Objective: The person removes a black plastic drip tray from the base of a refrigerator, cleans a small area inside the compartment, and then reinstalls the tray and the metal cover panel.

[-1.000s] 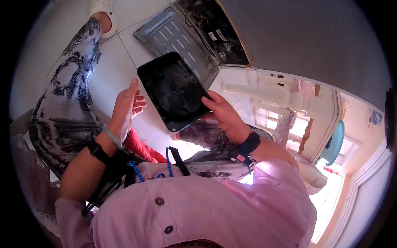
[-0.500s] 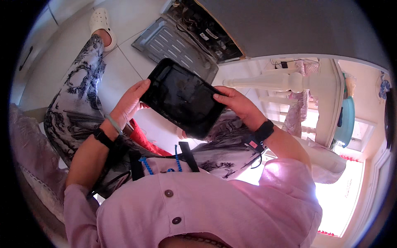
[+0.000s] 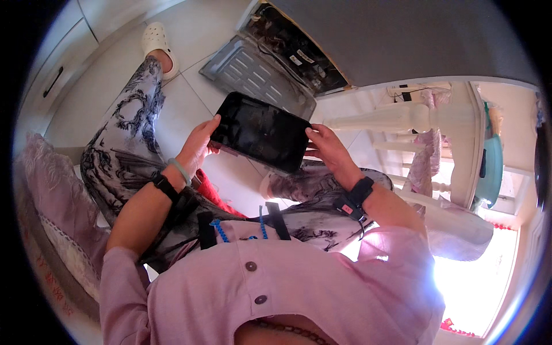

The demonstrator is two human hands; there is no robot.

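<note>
A black rectangular tray (image 3: 260, 132) with rounded corners and a glossy, smudged inside is held over my lap. My left hand (image 3: 200, 141) grips its left end, thumb along the edge. My right hand (image 3: 326, 148) grips the right end, thumb on the rim and fingers partly behind it. Beyond the tray, a grey slotted metal panel (image 3: 241, 72) lies on the tiled floor beside an open, dark compartment (image 3: 287, 49) with wires and parts, low in a large grey appliance (image 3: 420, 40). A red cloth (image 3: 221, 201) lies below the tray, between my legs.
My outstretched leg (image 3: 121, 126) in patterned trousers ends in a white clog at upper left. A white drawer front (image 3: 63, 57) is at far left, draped fabric (image 3: 57, 195) below it. White turned furniture legs (image 3: 391, 119) and a turquoise basin (image 3: 491, 172) stand at right.
My left hand, apart from the tray a second ago, now grips its left end. The tray has turned from upright to lengthwise across my view.
</note>
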